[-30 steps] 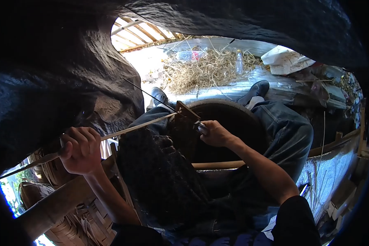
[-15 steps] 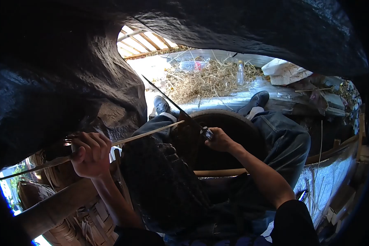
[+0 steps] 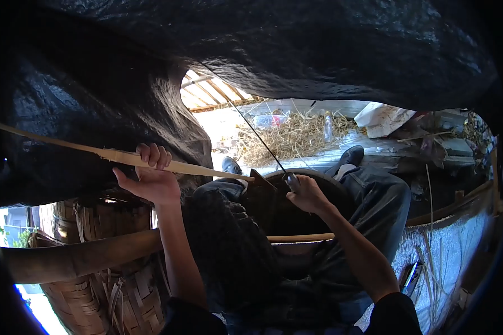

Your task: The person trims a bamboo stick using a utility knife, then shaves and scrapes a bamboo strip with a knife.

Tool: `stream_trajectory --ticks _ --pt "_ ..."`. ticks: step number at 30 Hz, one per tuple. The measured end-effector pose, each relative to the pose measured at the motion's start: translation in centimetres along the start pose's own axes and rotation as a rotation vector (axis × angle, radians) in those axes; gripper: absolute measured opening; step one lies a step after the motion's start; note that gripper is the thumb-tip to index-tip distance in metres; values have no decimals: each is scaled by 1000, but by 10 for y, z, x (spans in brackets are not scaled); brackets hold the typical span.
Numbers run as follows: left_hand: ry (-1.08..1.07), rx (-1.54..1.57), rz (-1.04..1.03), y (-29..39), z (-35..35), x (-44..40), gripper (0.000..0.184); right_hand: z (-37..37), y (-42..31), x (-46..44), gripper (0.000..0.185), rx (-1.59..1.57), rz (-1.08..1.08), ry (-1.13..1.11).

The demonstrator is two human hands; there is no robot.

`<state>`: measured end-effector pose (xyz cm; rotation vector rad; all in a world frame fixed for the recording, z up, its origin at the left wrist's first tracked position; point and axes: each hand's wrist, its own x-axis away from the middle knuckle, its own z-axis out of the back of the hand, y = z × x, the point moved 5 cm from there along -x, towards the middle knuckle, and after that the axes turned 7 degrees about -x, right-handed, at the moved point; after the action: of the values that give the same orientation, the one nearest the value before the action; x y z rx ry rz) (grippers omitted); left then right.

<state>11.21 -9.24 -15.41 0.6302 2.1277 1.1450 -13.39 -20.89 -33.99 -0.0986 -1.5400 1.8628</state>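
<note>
My left hand [image 3: 153,181] is raised at left, with its fingers curled over a long pale bamboo strip [image 3: 193,168] and its thumb held apart. The strip runs from the far left to a dark triangular piece of metal [image 3: 261,181] between my knees. At centre my right hand [image 3: 307,194] grips the handle of a long knife [image 3: 257,134]. Its thin dark blade, seen nearly edge-on, points up and left. A round dark tub [image 3: 313,173] stands between my legs, its inside in shadow.
Black plastic sheeting [image 3: 296,50] hangs low overhead and at left. A thick bamboo pole [image 3: 84,254] crosses in front of woven baskets [image 3: 75,301] at lower left. Beyond my feet lie straw [image 3: 293,137], a plastic bottle [image 3: 327,125] and a white sack [image 3: 383,118].
My left hand has risen and turned, its thumb now apart, and the strip's left end has swung up. The knife has shifted right and points more steeply upward. The view has also shifted.
</note>
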Motion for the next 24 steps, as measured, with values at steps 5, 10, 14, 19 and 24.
stream_trajectory --ticks 5,10,14,19,24 --pt "241 -87 -77 -9 2 10 27 14 -12 50 20 -56 32 110" --pt "389 -500 -88 4 6 25 18 4 3 74 17 -89 40 157" --pt "61 -680 -89 10 3 17 24 7 -2 73 20 -7 33 93" --pt "181 -306 166 -7 2 15 35 -3 1 66 18 -26 -18 64" --pt "96 -248 151 -17 10 8 46 -8 9 60 20 -23 -60 32"
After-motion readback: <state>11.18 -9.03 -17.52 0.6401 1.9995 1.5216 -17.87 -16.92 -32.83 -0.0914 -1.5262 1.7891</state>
